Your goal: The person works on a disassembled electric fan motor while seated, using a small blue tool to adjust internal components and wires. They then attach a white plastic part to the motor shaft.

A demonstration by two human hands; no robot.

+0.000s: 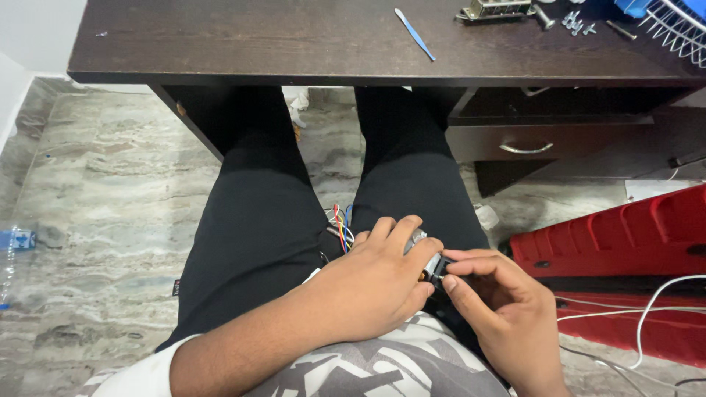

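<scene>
Two hands meet on the lap over a small motor (426,254) — its long axis runs left to right, coloured wires (341,220) trailing off its left end. Left hand (379,283) lies curled over the body, gripping it; right hand (496,305) pinches the dark right end between thumb and forefinger.

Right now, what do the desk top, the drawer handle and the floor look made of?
Desk top: dark brown wood or laminate, faint grain, low sheen; can't tell which. Drawer handle: likely metal, curved silvery bar with a bright glint. Floor: polished stone or stone-look tile, grey-beige veining, soft reflections. Left hand and right hand hold a small part on the lap.
</scene>
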